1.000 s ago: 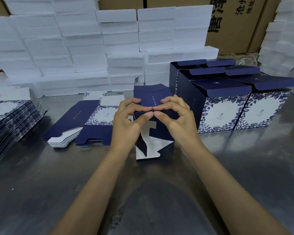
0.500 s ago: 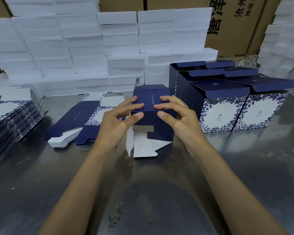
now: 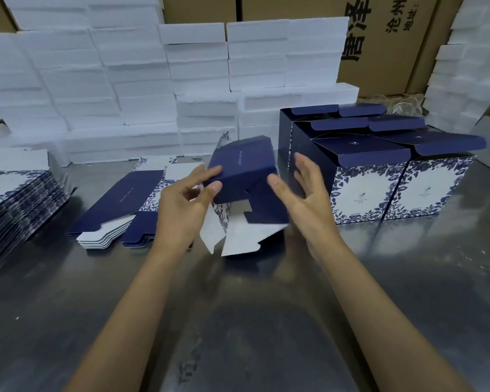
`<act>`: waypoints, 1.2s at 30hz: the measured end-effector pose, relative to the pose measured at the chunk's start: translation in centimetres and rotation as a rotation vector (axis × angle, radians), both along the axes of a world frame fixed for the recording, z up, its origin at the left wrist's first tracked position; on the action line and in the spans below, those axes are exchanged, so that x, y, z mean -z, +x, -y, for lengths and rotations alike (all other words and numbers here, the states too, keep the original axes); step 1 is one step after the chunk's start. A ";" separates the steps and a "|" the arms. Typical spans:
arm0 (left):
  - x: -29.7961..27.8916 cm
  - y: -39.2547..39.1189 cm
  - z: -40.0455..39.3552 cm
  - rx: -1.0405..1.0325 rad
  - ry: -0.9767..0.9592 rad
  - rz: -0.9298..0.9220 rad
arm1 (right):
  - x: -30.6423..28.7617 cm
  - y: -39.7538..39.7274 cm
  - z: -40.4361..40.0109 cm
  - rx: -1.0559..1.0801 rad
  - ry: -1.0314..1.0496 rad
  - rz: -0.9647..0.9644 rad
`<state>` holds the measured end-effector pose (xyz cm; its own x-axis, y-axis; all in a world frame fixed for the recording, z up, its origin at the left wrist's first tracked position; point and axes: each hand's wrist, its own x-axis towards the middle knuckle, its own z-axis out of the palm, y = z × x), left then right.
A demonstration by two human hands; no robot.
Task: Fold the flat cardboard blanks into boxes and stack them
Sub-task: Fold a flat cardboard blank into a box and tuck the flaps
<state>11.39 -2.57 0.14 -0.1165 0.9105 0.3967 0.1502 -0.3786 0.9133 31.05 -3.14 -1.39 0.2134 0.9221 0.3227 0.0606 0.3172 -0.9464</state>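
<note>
Head view shows the half-folded box (image 3: 242,176) held up over the worktop (image 3: 266,321), between the two hands and in front of the person. Its long axis runs from the navy closed end, tilted up and away at upper left, down toward the viewer, where the white bottom flaps (image 3: 244,236) hang loose and unlocked.

The left hand (image 3: 181,205) grips the box at its left edge, thumb on the near face and fingers (image 3: 207,172) curled onto the upper navy panel. The right hand (image 3: 306,193) is spread, fingers straight; its thumb tip lies just beside the box's right edge, though motion blur makes it hard to tell whether it touches. It holds nothing.

So the box lies to the right of the left hand and to the left of the right one, with the loose flaps below both, nearer the right palm. Judging from this, the next move would be for the right hand to sweep in on those flaps while the left steadies the body.

Finished boxes (image 3: 379,176) stand just right of the right hand; flat blanks (image 3: 119,205) lie to the left of the left hand, with a taller stack of blanks (image 3: 17,199) farther left
</note>
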 end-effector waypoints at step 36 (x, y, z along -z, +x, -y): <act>-0.4 1.0 0.9 -0.202 0.126 -0.324 | -0.6 0.7 0.5 -0.226 -0.083 0.275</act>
<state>12.40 -3.50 0.58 -0.1387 0.8242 0.5490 0.5059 -0.4176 0.7548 31.71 -3.68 -0.81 -0.0829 0.9616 0.2617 0.2538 0.2743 -0.9275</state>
